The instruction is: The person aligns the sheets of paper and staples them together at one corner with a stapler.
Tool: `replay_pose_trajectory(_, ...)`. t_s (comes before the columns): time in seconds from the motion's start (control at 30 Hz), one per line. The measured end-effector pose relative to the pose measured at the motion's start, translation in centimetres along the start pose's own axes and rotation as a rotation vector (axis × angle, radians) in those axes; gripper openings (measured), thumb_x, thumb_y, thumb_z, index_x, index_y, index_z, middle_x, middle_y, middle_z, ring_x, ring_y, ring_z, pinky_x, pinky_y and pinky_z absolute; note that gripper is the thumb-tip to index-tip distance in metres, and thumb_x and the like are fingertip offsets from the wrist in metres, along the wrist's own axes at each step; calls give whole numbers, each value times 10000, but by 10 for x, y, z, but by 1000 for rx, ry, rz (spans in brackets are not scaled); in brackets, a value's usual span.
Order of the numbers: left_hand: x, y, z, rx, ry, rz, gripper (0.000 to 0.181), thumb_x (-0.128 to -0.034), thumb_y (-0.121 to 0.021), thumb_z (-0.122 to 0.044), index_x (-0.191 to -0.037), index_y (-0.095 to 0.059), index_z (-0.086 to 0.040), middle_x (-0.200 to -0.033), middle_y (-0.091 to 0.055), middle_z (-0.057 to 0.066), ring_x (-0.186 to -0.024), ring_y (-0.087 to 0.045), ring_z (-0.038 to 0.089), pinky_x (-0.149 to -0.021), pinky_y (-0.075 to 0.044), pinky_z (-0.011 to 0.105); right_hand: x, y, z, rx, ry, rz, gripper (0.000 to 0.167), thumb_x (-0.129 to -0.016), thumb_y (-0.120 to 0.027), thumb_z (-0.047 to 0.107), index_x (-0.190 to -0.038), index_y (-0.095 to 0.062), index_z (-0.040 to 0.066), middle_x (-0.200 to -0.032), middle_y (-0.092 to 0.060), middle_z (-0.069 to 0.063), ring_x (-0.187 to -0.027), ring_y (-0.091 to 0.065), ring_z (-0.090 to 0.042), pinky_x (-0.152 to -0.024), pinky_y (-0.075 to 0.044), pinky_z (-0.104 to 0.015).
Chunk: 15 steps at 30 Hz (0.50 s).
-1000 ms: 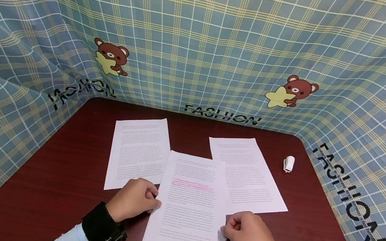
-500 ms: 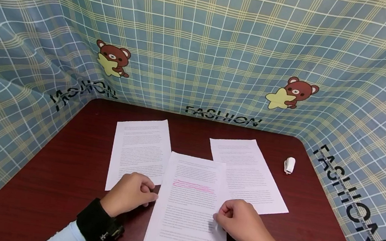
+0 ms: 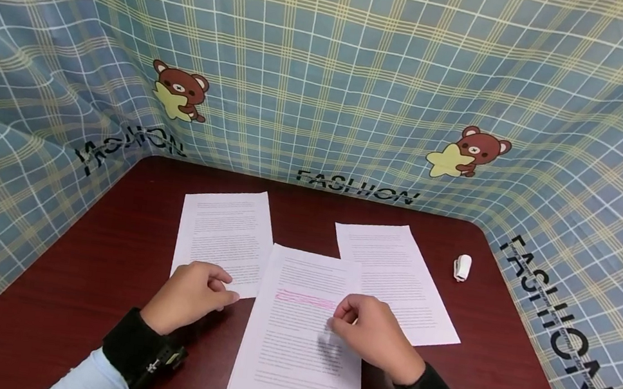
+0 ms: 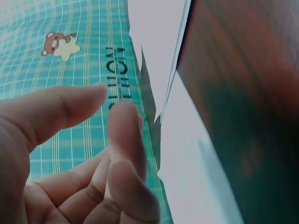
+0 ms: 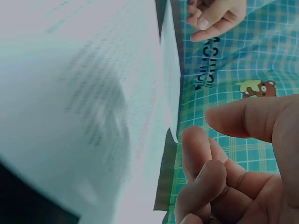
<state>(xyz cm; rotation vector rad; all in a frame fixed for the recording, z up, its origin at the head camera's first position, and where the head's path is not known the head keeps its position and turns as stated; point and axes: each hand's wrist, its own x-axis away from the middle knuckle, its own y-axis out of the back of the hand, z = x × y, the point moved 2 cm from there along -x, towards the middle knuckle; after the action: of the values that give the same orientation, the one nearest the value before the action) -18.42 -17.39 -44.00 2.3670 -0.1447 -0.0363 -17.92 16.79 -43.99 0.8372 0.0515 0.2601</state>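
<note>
white left sheet on the dark-red table; the left hand at its near edge, loosely curled, thumb and forefinger narrowly parted, now off the pink-marked stack lying mid-table. right hand, likewise narrow-gapped, has moved from the stack's right edge to above its text. then the right sheet, small white object.

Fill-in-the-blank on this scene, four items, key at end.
In the head view, the right hand is over a page with scribbles coloured ____.
The left hand holds ____.
A small white object lies on the table, to the ____ of every page.
The backdrop carries the printed word ____.

Missing: pink; nothing; right; FASHION.
</note>
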Motion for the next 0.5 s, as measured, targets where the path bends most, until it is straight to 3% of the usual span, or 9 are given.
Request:
replay_pose_trajectory(0.3,-8,25,18,-147,-29,-107,412,-866,-812,-277,-1146,-727,14,-845,-761,4,-697,-641,109,-644,-496,323,-35,-8,19,-7,66,-60,71,-882,-775,265,-881,-707,243,-764,-662,93,-661,-564,-133,-603,-453,-305)
replay_pose_trajectory(0.5,-13,32,31,-157,16,-106,519,-879,-800,-349,-1222,-696,27,-972,-771,87,-848,-696,203,-753,-545,395,-65,-18,34,27,134,-63,72,-884,-761,265,-924,-727,216,-806,-686,107,-713,-594,-100,-669,-485,-304)
